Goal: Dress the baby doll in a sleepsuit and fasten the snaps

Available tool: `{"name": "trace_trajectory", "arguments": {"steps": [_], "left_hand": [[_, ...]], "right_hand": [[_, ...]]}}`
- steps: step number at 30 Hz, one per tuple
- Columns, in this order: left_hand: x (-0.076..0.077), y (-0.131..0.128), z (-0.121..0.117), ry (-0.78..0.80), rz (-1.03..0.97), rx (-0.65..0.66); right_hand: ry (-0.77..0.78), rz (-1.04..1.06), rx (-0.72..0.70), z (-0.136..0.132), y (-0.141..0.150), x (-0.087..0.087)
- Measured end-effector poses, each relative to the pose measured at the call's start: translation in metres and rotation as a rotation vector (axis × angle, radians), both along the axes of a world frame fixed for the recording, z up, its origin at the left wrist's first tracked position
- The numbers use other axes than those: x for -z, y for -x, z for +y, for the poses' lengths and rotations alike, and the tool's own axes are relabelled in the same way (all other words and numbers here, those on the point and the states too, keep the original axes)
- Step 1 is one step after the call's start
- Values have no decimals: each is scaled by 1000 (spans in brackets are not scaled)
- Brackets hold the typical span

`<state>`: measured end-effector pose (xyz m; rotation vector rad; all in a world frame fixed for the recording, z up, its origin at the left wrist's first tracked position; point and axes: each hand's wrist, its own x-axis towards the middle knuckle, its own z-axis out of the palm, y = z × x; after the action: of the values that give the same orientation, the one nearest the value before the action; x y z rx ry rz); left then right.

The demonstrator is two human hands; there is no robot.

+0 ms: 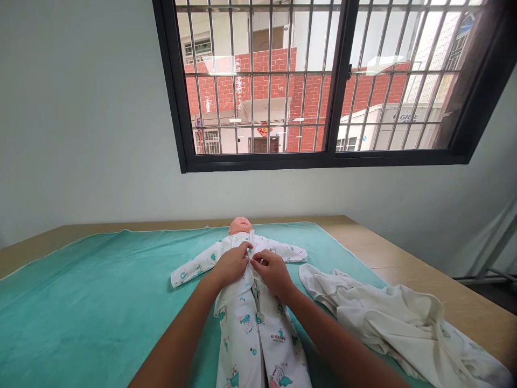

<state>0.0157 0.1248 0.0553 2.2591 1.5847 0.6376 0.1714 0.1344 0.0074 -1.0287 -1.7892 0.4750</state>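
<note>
A baby doll (240, 224) lies on its back, dressed in a white printed baby suit (246, 323) with long sleeves spread to both sides. Over the suit's chest, my left hand (233, 264) is closed, its fingers pinching at the front. My right hand (273, 271) faces it, thumb and fingertips pressed together on what looks like a thin white tie at the middle of the chest. The fingertips of both hands are close together. Below them the suit's two legs stretch toward me, with a dark gap between them. What lies under my palms is hidden.
A teal blanket (100, 302) covers much of the wooden table (404, 258). White clothing (388, 318) lies crumpled at the right. Behind the table stands a pale wall (100, 134) with a dark-framed barred window (258, 163).
</note>
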Motion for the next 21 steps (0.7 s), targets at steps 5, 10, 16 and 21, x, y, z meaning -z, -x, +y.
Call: {"name": "trace_trajectory", "arguments": {"steps": [5,10,16,21], "left_hand": [[-4,-9,-11,-110,177,43],[-8,-11,-15,-122,210,97],[-5,-10,-10,-123,209,84],[-1,-13,-8,-184,237,61]], "right_hand": [[0,-32,-53,-1,-2,-2],[-39,-76,-45,-1,-3,-1],[-45,-102,-58,4,-4,3],[-12,-114,-60,10,-4,10]]}}
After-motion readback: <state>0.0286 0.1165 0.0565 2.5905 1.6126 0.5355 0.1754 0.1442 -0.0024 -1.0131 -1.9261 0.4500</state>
